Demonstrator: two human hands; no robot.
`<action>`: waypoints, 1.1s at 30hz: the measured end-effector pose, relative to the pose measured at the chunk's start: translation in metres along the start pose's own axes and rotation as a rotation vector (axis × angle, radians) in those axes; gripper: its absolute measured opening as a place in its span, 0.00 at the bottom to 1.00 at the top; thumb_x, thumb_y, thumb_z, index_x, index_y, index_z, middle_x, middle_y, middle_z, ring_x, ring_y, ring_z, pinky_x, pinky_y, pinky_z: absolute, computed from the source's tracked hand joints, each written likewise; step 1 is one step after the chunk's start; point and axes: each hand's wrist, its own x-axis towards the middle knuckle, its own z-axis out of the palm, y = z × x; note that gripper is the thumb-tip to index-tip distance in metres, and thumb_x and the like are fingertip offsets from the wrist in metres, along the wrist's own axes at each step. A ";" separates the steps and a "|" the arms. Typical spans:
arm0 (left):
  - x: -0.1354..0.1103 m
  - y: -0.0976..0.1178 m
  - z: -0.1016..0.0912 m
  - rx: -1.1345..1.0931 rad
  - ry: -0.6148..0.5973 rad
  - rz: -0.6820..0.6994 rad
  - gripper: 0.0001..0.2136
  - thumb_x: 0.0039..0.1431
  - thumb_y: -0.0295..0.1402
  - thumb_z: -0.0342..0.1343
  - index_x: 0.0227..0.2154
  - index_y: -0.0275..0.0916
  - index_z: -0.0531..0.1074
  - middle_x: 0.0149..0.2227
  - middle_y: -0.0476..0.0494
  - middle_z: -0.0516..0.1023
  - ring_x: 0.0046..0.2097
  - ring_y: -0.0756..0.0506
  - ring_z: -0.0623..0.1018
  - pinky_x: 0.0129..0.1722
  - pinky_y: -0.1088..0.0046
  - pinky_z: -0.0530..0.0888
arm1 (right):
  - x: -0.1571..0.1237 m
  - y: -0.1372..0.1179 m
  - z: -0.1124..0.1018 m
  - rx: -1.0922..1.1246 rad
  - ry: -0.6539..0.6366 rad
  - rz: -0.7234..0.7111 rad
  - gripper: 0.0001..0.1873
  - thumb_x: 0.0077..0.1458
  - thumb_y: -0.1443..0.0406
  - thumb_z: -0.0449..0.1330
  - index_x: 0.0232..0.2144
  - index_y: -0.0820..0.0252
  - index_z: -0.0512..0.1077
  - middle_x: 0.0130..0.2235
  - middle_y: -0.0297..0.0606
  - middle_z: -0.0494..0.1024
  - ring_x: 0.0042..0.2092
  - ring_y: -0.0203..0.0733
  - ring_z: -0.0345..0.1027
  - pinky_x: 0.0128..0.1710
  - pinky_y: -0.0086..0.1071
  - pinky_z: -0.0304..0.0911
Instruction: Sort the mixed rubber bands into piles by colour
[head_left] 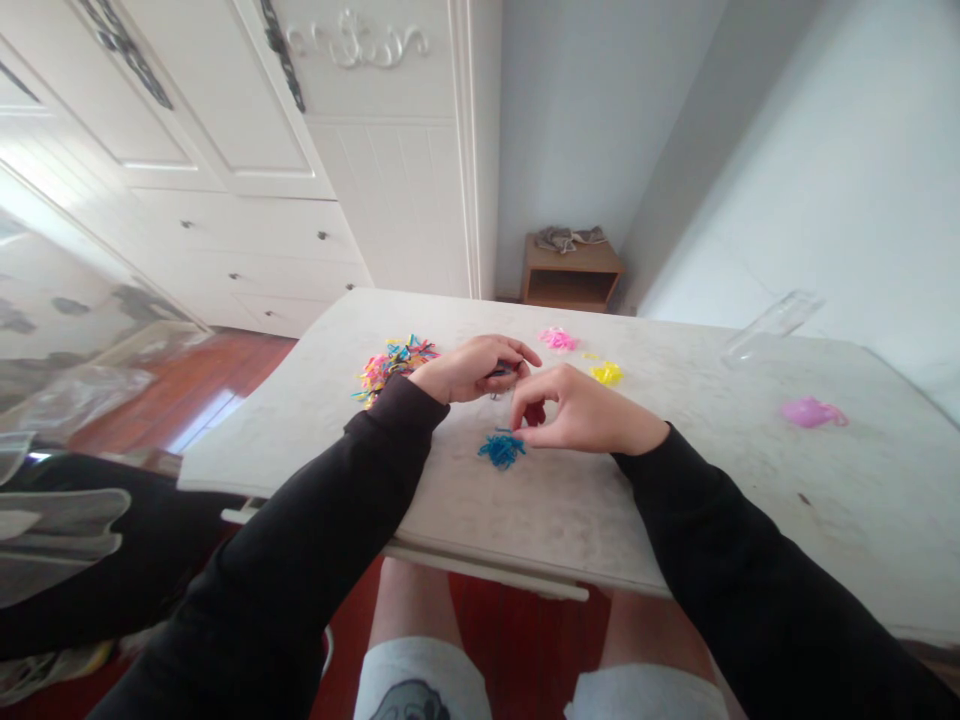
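My left hand (480, 368) is half curled above the middle of the table, with a dark bit, too small to make out, showing among its fingers. My right hand (581, 410) pinches thumb and finger together at the edge of a pile of blue rubber bands (502, 451); a blue strand reaches to its fingertips. Behind my left wrist lies a larger heap of mixed-colour bands (390, 370), partly covered by the sleeve. Beyond my right hand are a small pink pile (558, 339) and a small yellow pile (607, 373).
The white table (480, 510) spans the view before my knees. On its right side lie a clear plastic cylinder (772, 328) and a purple pouch-like thing (813, 412). White cabinets (390, 180) and a small wooden stand (571, 275) with cloth on top are behind.
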 end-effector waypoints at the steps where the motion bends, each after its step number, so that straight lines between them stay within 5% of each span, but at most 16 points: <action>1: 0.000 0.000 0.000 0.004 0.001 0.010 0.09 0.56 0.18 0.50 0.35 0.30 0.74 0.21 0.48 0.71 0.15 0.58 0.56 0.17 0.81 0.52 | 0.001 0.002 0.003 -0.005 -0.037 -0.011 0.05 0.51 0.72 0.64 0.27 0.60 0.80 0.26 0.32 0.78 0.29 0.34 0.69 0.32 0.29 0.63; 7: 0.002 -0.002 -0.001 0.004 -0.023 0.025 0.10 0.55 0.17 0.49 0.35 0.29 0.75 0.20 0.47 0.70 0.15 0.58 0.56 0.17 0.80 0.51 | 0.002 0.005 0.007 -0.097 -0.037 -0.011 0.06 0.50 0.74 0.64 0.28 0.61 0.80 0.24 0.31 0.76 0.27 0.33 0.67 0.31 0.28 0.61; 13: -0.001 -0.001 0.003 0.107 -0.045 0.084 0.08 0.50 0.16 0.52 0.25 0.30 0.74 0.20 0.50 0.67 0.15 0.59 0.55 0.16 0.80 0.50 | 0.006 0.004 0.002 -0.277 0.411 0.045 0.04 0.52 0.72 0.63 0.27 0.61 0.77 0.24 0.32 0.72 0.27 0.34 0.62 0.30 0.30 0.55; 17: -0.001 -0.002 0.005 0.073 -0.079 0.051 0.07 0.52 0.18 0.53 0.25 0.32 0.74 0.18 0.54 0.61 0.15 0.59 0.54 0.16 0.81 0.51 | 0.009 0.012 0.006 -0.336 0.380 0.093 0.05 0.54 0.71 0.62 0.27 0.61 0.74 0.27 0.34 0.73 0.30 0.35 0.63 0.32 0.31 0.54; 24: 0.001 -0.003 0.006 0.042 -0.053 0.040 0.07 0.50 0.17 0.53 0.23 0.33 0.69 0.22 0.51 0.65 0.15 0.59 0.56 0.15 0.81 0.48 | 0.012 0.016 0.012 -0.322 0.380 0.070 0.07 0.53 0.73 0.61 0.25 0.61 0.73 0.30 0.36 0.74 0.32 0.38 0.65 0.34 0.32 0.56; 33: 0.001 -0.005 0.004 0.013 -0.157 0.014 0.05 0.50 0.21 0.52 0.28 0.33 0.72 0.16 0.55 0.57 0.14 0.57 0.53 0.16 0.81 0.50 | 0.011 0.007 0.007 -0.334 0.476 0.145 0.08 0.52 0.72 0.62 0.23 0.60 0.76 0.24 0.33 0.71 0.28 0.35 0.61 0.31 0.32 0.53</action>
